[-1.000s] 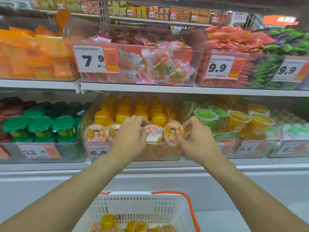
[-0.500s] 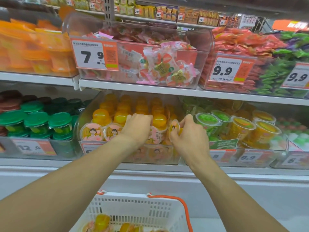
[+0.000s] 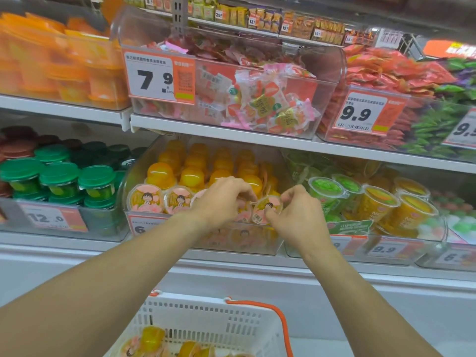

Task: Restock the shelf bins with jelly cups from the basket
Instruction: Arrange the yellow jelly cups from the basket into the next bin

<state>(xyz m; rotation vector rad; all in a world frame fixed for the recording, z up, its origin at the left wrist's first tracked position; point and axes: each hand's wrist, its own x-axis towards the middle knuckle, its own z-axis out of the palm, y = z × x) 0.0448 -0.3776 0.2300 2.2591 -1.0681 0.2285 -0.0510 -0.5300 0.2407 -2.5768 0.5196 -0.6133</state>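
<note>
Jelly cup (cartoon lid tilted toward the camera) sits at the front of the clear shelf bin, pinched by the right hand; the left hand curls around a neighbouring cup. More cups lie in the white basket below.

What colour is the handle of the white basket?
Orange handle on the basket; the head view shows it.

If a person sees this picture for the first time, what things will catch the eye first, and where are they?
Two bare arms reach to the middle bin of the lower shelf, where the left hand and right hand arrange a cartoon-lidded jelly cup before rows of orange jelly domes. Above hangs a big 7.9 price tag; below stands the white basket.
</note>
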